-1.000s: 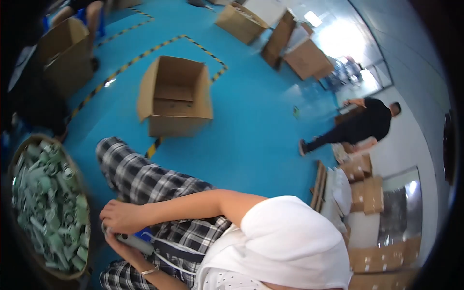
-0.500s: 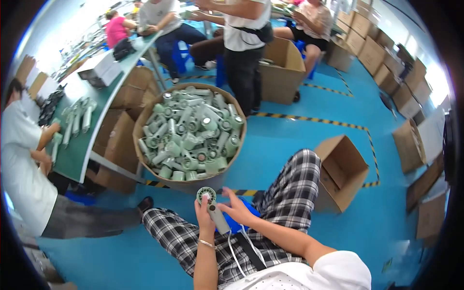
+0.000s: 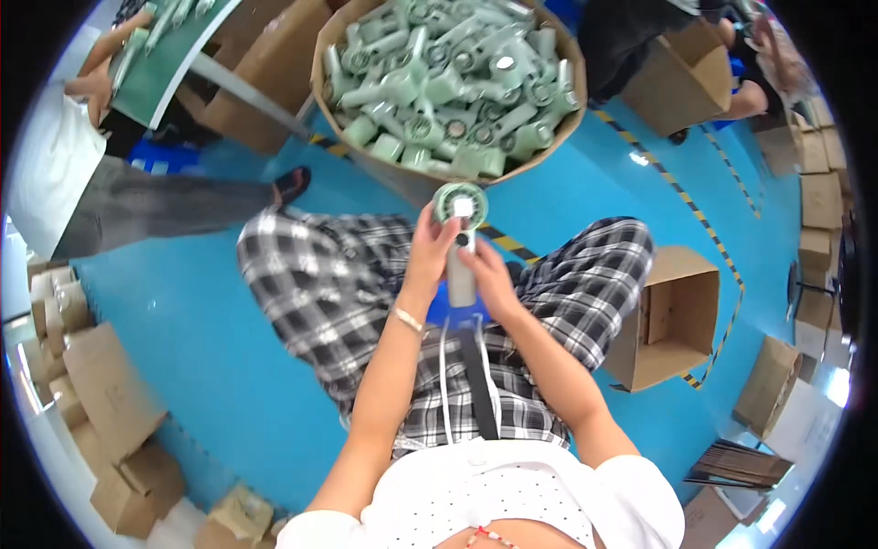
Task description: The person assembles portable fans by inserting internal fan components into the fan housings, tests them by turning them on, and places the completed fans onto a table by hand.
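Observation:
A pale green handheld fan (image 3: 462, 285) with a round head stands out in front of my lap, its head pointing away from me. My left hand (image 3: 428, 259) is closed around the upper handle, just below the head, with the thumb near a small white square on the head. Along the right side of the handle, the fingers of my right hand (image 3: 491, 282) press against the grip. Beyond the fan, a large round cardboard bin (image 3: 322, 78) is heaped with many similar green fans (image 3: 448, 91).
An open cardboard box (image 3: 675, 357) sits by my right knee. At the upper left, a co-worker's hands (image 3: 91, 87) are at a green-topped table (image 3: 137, 94). Cartons (image 3: 114, 393) line the left side. Yellow-black tape (image 3: 663, 174) marks the blue floor.
My right hand has come from spread fingers beside the fan to gripping its handle. The fan now stands straighter. The view has tilted down, so the bin appears higher.

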Motion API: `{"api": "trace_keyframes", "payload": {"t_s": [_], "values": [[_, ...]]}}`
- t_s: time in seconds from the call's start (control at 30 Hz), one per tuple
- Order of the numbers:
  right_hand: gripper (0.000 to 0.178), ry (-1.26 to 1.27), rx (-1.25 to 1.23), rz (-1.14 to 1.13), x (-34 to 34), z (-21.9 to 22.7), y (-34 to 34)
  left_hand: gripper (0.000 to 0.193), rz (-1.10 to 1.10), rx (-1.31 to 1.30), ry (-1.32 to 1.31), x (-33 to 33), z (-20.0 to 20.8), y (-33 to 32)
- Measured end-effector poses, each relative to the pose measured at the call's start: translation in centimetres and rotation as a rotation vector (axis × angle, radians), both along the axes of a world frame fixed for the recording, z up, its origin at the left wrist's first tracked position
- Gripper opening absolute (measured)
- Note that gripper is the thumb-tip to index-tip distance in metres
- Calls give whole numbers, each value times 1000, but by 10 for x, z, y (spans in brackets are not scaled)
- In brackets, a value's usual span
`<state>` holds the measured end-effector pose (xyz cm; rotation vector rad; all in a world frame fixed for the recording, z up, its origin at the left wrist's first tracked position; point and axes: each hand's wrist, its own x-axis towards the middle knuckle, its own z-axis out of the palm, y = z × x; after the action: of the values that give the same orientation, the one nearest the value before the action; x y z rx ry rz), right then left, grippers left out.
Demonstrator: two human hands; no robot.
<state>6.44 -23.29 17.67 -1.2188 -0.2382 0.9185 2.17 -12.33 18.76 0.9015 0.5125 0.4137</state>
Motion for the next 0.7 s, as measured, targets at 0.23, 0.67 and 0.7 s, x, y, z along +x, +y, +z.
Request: {"api": "trace_keyframes", "payload": {"t_s": [0.23, 0.67, 0.7], "values": [[28, -29, 10, -25, 12, -6, -3, 63, -194, 13, -20, 15, -14, 11], [28, 218, -16, -352, 33, -10, -4, 60, -474, -151, 70, 79, -55, 7], [28, 224, -18, -355, 36, -11, -4, 58, -495, -119, 76, 81, -57, 7]]}}
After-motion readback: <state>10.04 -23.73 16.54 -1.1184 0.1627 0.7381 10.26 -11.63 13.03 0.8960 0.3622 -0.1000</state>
